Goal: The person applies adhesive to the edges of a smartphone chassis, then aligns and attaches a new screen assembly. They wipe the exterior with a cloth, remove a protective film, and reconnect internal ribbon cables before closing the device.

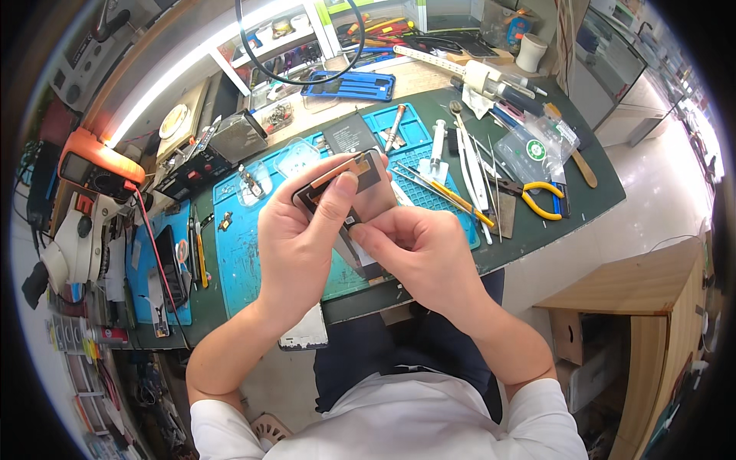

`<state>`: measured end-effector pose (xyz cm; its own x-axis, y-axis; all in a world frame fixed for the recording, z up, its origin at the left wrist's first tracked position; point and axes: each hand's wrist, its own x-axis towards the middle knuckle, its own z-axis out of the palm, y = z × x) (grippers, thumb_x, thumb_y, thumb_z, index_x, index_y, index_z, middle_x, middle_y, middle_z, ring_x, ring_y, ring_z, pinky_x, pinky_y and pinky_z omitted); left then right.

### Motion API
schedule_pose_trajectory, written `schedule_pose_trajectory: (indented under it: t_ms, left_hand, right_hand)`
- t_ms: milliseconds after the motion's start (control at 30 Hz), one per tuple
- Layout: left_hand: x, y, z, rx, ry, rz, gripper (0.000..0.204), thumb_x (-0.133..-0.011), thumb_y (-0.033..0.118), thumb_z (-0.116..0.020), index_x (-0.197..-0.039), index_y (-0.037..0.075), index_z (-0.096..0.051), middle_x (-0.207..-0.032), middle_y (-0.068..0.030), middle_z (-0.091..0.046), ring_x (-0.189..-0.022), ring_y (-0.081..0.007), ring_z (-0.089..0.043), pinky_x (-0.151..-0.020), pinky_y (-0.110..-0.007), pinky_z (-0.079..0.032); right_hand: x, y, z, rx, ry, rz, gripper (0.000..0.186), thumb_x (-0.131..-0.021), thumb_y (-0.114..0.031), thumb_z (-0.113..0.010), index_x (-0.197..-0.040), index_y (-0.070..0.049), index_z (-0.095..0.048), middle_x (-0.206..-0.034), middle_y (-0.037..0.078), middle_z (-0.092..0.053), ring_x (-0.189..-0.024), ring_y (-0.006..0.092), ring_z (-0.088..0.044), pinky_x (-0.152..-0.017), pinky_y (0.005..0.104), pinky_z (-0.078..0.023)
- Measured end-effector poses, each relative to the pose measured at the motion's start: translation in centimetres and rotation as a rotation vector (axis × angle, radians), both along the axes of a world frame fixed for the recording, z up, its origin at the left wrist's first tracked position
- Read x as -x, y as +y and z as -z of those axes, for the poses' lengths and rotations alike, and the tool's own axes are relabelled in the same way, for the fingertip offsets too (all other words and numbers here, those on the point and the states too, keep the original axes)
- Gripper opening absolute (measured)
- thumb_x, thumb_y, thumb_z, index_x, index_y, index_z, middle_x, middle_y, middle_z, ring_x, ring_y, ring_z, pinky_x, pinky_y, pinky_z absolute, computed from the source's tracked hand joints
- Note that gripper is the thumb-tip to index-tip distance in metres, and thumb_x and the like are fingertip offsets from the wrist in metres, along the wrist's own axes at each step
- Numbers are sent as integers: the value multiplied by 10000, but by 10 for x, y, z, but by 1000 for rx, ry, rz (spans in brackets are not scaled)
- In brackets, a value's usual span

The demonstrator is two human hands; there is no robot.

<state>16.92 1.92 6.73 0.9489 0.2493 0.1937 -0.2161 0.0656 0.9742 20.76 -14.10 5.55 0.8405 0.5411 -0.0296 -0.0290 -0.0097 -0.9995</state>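
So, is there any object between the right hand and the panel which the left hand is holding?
Nothing visible: the right hand is at the panel, fingertips together; the left hand has its thumb across it.

- The left hand (299,230) grips a flat, dark phone part (376,198), its thumb laid across the face
- The right hand (422,249) has its thumb and fingers pinched together at the part's lower portion
- Below both hands, a blue work mat (244,264) lies on a dark green bench top (604,190)
- To the right lie a syringe (438,144) and yellow-handled pliers (543,201)
- Toward the back rests a blue phone frame (349,87)
- At left stands an orange multimeter (103,161) with a red lead (157,264)
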Motion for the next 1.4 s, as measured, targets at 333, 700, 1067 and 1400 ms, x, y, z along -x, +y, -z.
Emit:
schedule_pose_trajectory:
  t_ms: [333, 700, 1067, 1400]
  left_hand:
    - [-1, 2, 0, 25, 22, 12, 322, -1044, 150, -607, -1296, -51, -608, -1233, -213, -696, -1107, -276, -703, -957, -397, -588]
    - [-3, 0, -2, 25, 35, 31, 325, -1036, 126, -607, -1293, -73, -615, -1228, -184, -706, -1111, -244, -698, -974, -373, -569]
    - [-1, 1, -1, 39, 5, 55, 308, -1043, 94, -581, -1305, -68, -602, -1261, -205, -689, -1143, -268, -687, -991, -389, -567]
    - [-3, 3, -3, 3, -16, 87, 313, -1034, 73, -591, -1308, -78, -595, -1257, -202, -691, -1133, -230, -683, -998, -359, -550]
  right_hand:
    - [-2, 1, -1, 32, -9, -2, 178, -939, -126, -756, -965, 50, -756, -807, 31, -736, -730, 40, -644, -631, 211, -512]
    - [-2, 2, 8, 13, -93, 13, 259, -950, -203, -730, -957, 54, -755, -745, 100, -747, -648, 111, -708, -584, 260, -532]
    - [-2, 1, 6, 14, -107, 3, 247, -949, -188, -729, -958, 57, -757, -754, 105, -752, -643, 118, -711, -587, 268, -540]
    - [-5, -1, -1, 77, -129, -23, 259, -937, -203, -730, -965, 53, -763, -747, 124, -749, -638, 144, -726, -586, 276, -545]
